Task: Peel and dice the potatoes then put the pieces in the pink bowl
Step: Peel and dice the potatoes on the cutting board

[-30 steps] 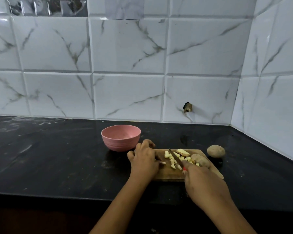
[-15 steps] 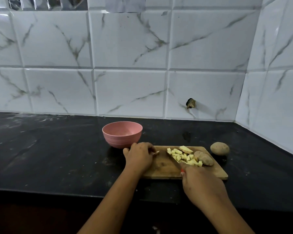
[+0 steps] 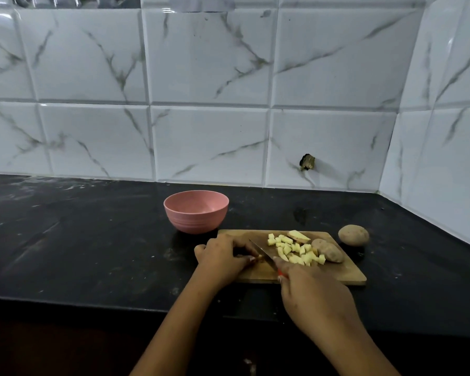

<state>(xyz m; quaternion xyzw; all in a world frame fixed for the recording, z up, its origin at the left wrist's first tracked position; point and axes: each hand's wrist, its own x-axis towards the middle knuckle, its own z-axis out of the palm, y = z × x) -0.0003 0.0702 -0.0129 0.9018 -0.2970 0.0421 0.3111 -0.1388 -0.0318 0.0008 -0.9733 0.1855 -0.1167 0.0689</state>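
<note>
A wooden cutting board (image 3: 345,270) lies on the black counter. Several pale potato dice (image 3: 293,249) are heaped on it, with a larger cut slice (image 3: 298,236) behind them and an unpeeled potato piece (image 3: 328,250) at their right. My right hand (image 3: 314,297) grips a knife (image 3: 262,253) with a red handle, blade pointing up-left. My left hand (image 3: 224,257) rests on the board's left end, fingers curled over a small potato piece that is mostly hidden. The pink bowl (image 3: 196,211) stands just behind the board's left corner and looks empty.
A whole unpeeled potato (image 3: 353,235) sits on the black counter (image 3: 79,240) right of the board. White marble-look tiles form the back wall and the right side wall. The counter's front edge runs below my forearms.
My left hand has slid back onto the board next to the knife blade. The knife has shifted left, away from the heap of dice. The camera has tilted slightly.
</note>
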